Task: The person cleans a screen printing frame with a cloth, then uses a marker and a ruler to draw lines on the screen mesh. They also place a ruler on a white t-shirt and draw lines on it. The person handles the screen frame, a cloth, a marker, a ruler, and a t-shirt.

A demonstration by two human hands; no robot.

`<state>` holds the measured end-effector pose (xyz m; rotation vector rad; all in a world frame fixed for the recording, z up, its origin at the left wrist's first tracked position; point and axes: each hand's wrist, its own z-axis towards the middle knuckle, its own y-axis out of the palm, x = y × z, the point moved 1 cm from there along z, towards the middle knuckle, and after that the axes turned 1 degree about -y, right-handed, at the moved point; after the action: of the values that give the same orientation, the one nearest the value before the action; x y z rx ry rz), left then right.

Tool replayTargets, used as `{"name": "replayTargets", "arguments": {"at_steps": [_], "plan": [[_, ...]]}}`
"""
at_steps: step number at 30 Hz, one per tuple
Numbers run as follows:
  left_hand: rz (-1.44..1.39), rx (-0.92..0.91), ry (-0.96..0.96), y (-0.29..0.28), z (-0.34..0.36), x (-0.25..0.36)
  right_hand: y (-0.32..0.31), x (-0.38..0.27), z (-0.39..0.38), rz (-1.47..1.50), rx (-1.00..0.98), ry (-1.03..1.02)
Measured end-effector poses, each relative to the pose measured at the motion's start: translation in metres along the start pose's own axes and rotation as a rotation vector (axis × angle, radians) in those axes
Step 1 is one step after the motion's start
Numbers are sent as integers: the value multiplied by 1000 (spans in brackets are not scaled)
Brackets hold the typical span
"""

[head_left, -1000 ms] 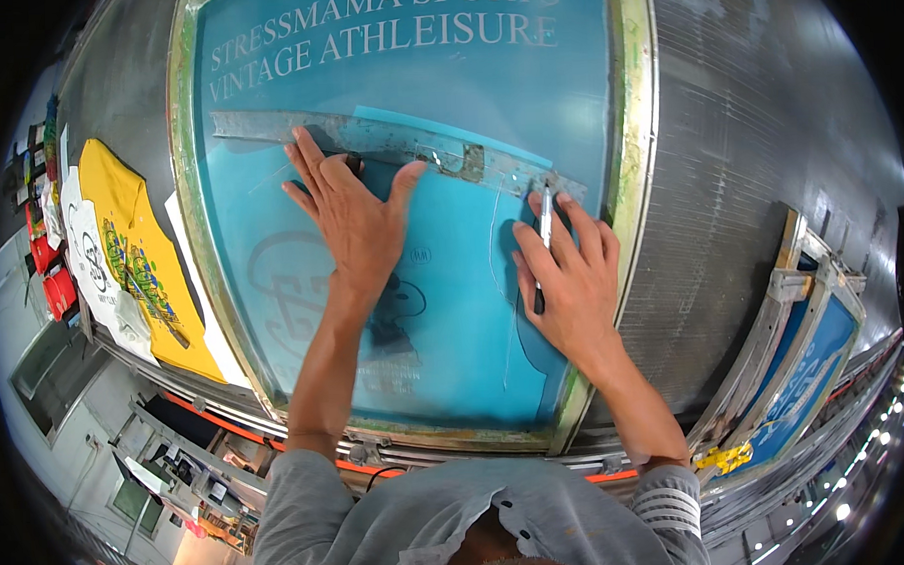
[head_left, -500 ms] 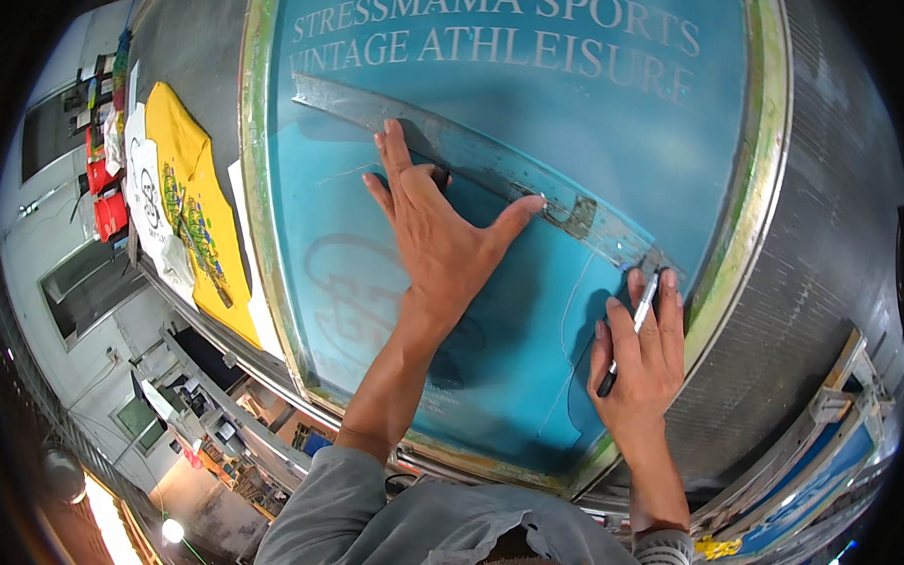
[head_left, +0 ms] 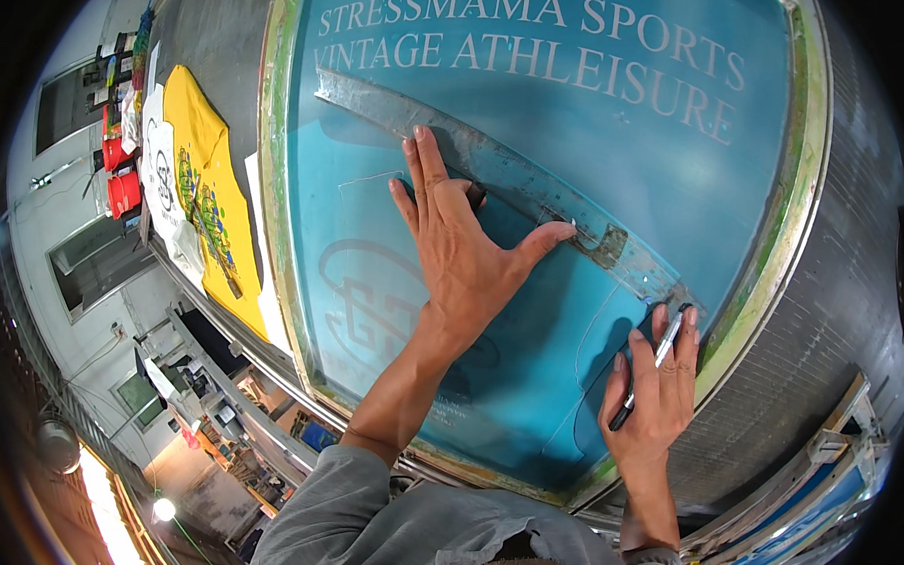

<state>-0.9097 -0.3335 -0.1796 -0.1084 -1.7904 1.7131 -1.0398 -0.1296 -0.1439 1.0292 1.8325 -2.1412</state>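
Observation:
A long metal straightedge (head_left: 528,185) slants across the blue-green mesh of a screen-printing frame (head_left: 271,149), from upper left to lower right. My left hand (head_left: 466,262) is spread over its middle. Two of its fingertips lie at the lower edge and the thumb rests farther right. A small black thing (head_left: 477,195) shows by the bent index finger; I cannot tell what it is. At the straightedge's lower right end is my right hand (head_left: 650,400), fingertips on or close to the metal. A white and black pen (head_left: 665,347) lies slantwise in its fingers. Thin lines run across the mesh below.
Pale lettering (head_left: 534,55) and a faint round emblem (head_left: 378,300) show on the mesh. Left of the frame lie a yellow printed shirt (head_left: 204,162) and a white one (head_left: 156,163). More screen frames (head_left: 817,469) lean at lower right.
The whole view has shifted, so the frame, straightedge and hands appear a little farther right and lower. Both hands keep nearly the same places along the straightedge; the pen stays in my right hand.

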Motion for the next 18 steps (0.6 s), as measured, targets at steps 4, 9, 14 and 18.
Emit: {"name": "replayTargets", "arguments": {"at_steps": [4,9,14,18], "plan": [[6,-3,0,0,-1,-2,-1,-1,1,-4,-10,-1],[76,48,20,1,-2,0,0,1,0,27,14,9],[51,17,-29,0,0,3,-3,5,3,2,-7,12],[9,11,-34,2,-3,5,-1,10,-3,-6,19,-9]]}}
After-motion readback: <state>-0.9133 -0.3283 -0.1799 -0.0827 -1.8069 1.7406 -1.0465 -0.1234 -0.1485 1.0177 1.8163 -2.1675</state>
